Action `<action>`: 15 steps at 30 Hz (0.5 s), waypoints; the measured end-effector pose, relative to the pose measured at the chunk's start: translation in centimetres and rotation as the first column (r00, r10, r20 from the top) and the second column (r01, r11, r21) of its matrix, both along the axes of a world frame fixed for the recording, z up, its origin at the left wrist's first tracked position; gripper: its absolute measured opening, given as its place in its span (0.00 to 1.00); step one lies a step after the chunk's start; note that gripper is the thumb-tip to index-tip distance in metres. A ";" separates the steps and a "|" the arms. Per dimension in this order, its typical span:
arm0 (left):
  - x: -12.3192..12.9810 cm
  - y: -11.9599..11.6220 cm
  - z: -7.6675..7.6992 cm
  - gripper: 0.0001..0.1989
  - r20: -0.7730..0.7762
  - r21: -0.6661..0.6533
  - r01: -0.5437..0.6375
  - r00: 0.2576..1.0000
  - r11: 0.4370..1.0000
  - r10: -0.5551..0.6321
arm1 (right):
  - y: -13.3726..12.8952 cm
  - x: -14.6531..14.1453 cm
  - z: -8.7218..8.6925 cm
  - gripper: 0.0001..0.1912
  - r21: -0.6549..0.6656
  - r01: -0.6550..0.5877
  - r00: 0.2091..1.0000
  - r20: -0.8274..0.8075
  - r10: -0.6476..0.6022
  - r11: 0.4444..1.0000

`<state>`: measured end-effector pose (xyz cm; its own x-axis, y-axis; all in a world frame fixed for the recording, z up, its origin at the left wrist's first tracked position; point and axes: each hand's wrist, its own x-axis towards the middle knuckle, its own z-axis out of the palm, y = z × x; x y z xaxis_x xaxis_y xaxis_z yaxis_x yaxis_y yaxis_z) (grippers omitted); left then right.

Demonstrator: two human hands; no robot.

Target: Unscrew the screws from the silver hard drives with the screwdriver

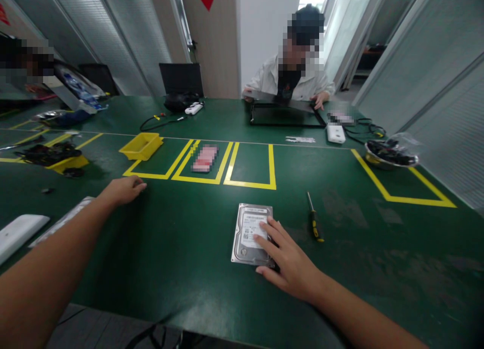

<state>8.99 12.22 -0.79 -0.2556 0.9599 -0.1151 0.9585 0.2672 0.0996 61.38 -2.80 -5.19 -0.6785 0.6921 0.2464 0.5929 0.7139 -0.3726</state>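
- The hard drive (pixel 247 238) lay flat on the worktop (pixel 181 268), below the frame's centre, label up; judging by looks, it was whole and not yet lifted.
- The right hand (pixel 293 263) touched it, grip spread wide, hiding its right edge.
- The left hand (pixel 123 190), at centre left, was curled; whether it held anything, I couldn't tell.
- A screwdriver (pixel 315 228) lay right of the drive; a yellow tray (pixel 140 147) stood left of centre.
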 end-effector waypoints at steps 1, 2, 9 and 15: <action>0.1 0.2 -0.1 0.18 -0.012 -0.040 -0.010 1.000 0.999 0.010 | 0.0 0.0 0.1 0.31 0.000 0.001 1.000 0.005 -0.001 1.000; 0.2 0.4 -0.2 0.20 -0.023 -0.066 -0.024 0.999 0.997 0.023 | 0.0 0.0 0.1 0.31 0.000 0.003 1.000 0.010 -0.003 1.000; 0.6 1.2 -1.1 0.22 -0.034 -0.123 -0.068 0.997 0.990 0.064 | 0.1 -0.1 0.3 0.31 0.003 0.016 0.999 0.032 -0.016 1.000; 0.3 0.8 -1.1 0.12 0.063 -0.043 -0.042 0.997 0.998 0.045 | 0.0 0.0 0.3 0.32 -0.011 0.015 1.000 0.018 -0.015 1.000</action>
<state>9.28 13.04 -1.87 -0.2876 0.9422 -0.1721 0.9379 0.3134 0.1485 61.33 -2.81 -4.93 -0.6721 0.7048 0.2271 0.6100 0.7009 -0.3697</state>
